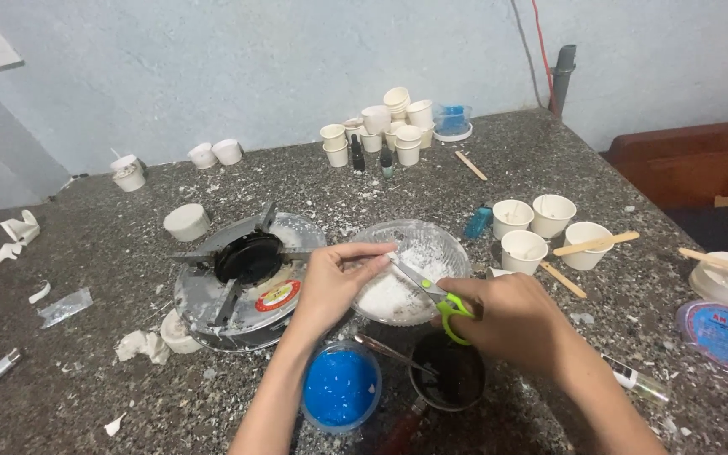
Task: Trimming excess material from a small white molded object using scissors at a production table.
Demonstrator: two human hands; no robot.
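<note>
My right hand [511, 324] grips green-handled scissors [431, 295], their blades pointing left over a clear glass bowl [448, 240] of white flakes. My left hand [338, 274] reaches across the bowl's near-left rim and pinches a small white piece at the blade tips. Just below my hands stand a blue-filled round container [340, 388] and a small dark pot [456, 375] with a metal utensil [389, 351] resting across it.
A single-burner gas stove [241, 278] sits left of the bowl. White paper cups [541, 227], some with wooden sticks, stand to the right; more cups [385, 122] are stacked at the back. A blue lid [725, 333] lies at right. White scraps litter the speckled stone counter [85, 404].
</note>
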